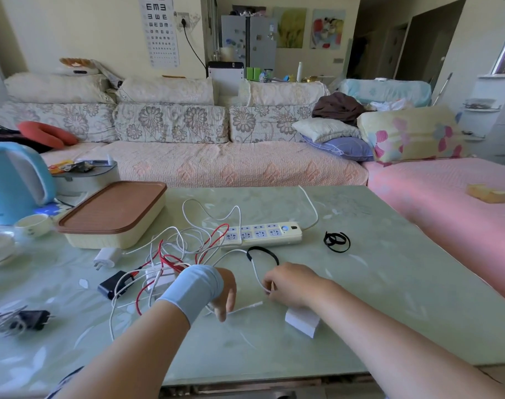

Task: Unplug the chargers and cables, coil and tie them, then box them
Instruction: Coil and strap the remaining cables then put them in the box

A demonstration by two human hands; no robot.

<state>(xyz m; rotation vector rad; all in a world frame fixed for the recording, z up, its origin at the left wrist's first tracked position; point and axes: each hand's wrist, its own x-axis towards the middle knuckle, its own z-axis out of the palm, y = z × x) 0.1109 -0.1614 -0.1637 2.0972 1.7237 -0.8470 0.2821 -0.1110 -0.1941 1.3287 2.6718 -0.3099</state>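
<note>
Cable (256, 273): thin, white, perhaps rubbery.

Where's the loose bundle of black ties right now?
Head view, right of centre: the black ties lie on the table, just right of the power strip and beyond the right hand.

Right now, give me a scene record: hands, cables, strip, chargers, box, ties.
left hand: fingers down over a white cable end, grip unclear
right hand: pinches white cable
power strip: visible sockets empty
cable tangle: red and white, uncoiled, left of the hands
white charger: unplugged, lying loose
black charger: unplugged, lying loose
box: lid on, far left
black ties: loose, right of the strip
</note>
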